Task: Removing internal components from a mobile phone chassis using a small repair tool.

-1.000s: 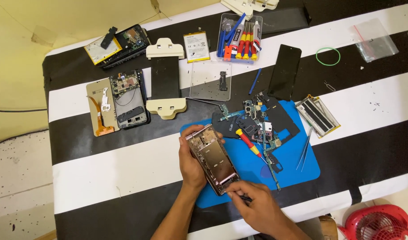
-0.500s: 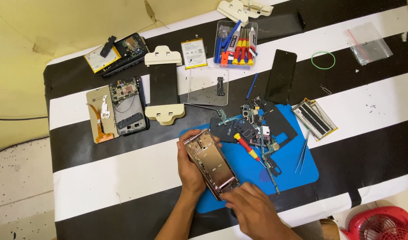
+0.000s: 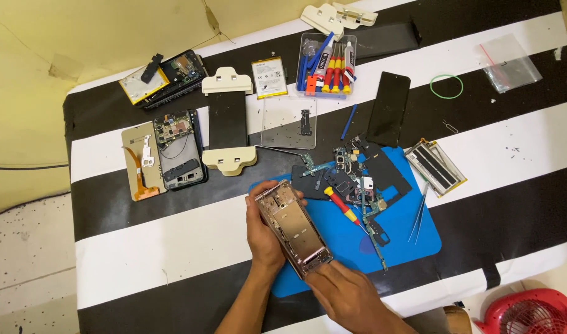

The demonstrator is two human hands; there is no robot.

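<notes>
Over the blue mat (image 3: 413, 241), the left hand (image 3: 264, 232) grips a phone frame (image 3: 294, 229) from beneath, palm mostly hidden. At its lower end the right hand (image 3: 345, 291) touches it; fingertips are unclear, so its grasp cannot be told

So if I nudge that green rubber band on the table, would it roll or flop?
The green rubber band lies flat as a thin ring, so it probably slides, not rolls. It looks light and likely floppy if lifted.
</notes>
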